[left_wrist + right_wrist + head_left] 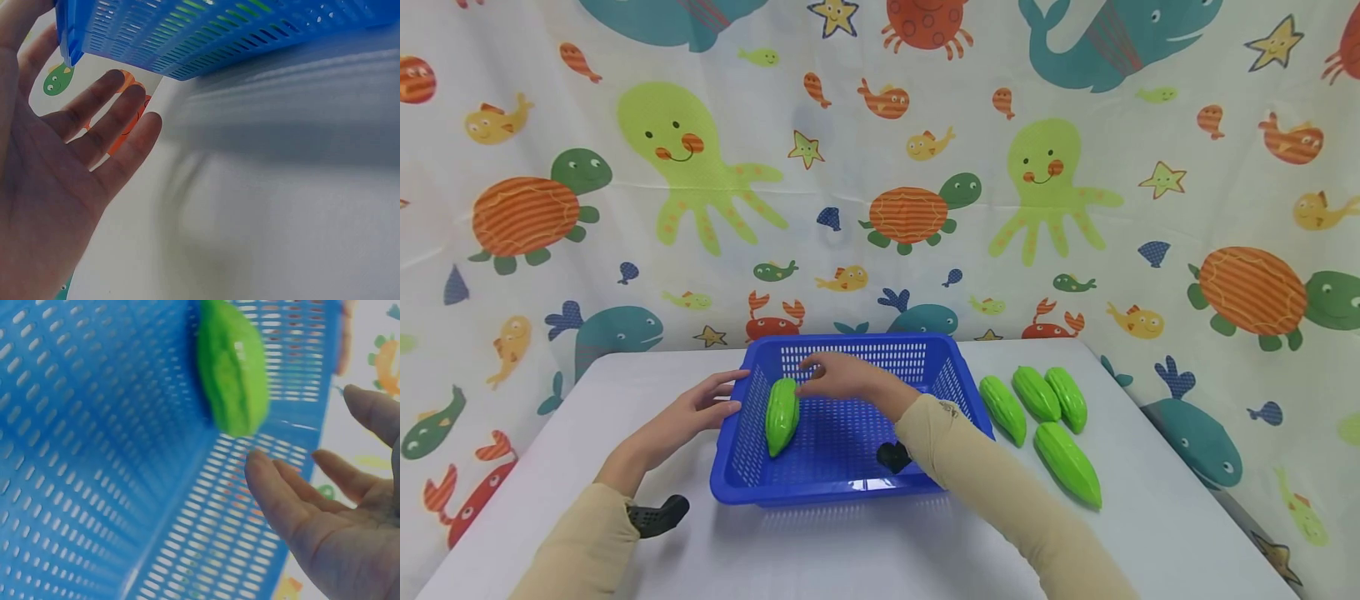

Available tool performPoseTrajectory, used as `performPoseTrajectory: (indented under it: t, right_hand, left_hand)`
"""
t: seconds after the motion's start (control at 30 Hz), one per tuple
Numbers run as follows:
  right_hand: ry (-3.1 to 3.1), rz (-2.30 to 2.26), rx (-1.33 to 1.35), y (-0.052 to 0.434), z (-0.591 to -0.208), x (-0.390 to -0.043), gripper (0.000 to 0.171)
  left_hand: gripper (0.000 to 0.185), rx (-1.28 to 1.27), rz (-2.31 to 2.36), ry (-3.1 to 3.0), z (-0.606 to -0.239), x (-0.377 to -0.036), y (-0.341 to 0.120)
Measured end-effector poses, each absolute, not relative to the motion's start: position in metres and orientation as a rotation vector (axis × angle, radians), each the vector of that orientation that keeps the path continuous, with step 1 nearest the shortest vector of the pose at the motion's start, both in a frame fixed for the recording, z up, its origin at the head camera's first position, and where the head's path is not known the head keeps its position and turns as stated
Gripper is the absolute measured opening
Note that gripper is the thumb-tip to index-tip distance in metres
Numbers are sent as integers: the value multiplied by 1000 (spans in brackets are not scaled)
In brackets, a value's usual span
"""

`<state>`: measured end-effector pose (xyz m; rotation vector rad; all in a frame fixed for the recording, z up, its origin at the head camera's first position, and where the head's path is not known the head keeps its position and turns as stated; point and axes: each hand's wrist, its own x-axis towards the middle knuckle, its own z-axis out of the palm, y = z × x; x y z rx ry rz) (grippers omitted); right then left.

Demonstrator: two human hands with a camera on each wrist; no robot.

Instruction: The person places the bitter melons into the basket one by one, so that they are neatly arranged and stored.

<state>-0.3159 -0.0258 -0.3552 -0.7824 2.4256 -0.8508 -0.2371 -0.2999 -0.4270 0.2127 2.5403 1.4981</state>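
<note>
A blue slotted basket [951, 379] stands in the middle of the white table. One green ridged gourd [782, 414] lies inside it against the left wall. My right hand [822, 374] hovers just past the gourd's far end with relaxed fingers, holding nothing. In the right wrist view the gourd [234, 365] lies apart from the spread fingers [281, 487]. My left hand [715, 400] is flat and open beside the basket's left wall, outside it. In the left wrist view its straight fingers [106, 125] are just below the basket's corner [72, 44].
Several more green gourds [1037, 393] lie on the table [850, 550] to the right of the basket. A sea-animal printed cloth [880, 167] hangs behind and around the table. The table's front part is bare white.
</note>
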Motion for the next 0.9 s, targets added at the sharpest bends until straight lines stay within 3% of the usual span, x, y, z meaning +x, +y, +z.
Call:
performPoseTrajectory:
  t: [0.4,0.9]
  right_hand:
    - [2503,-1044,-672,34,-336,-309,68]
    - [2576,-1190,-594,114,-323,-298,64]
  left_hand:
    - [66,204,1491,2554,-430,-239,-301]
    - [65,211,1476,2555,-427,-238,-300]
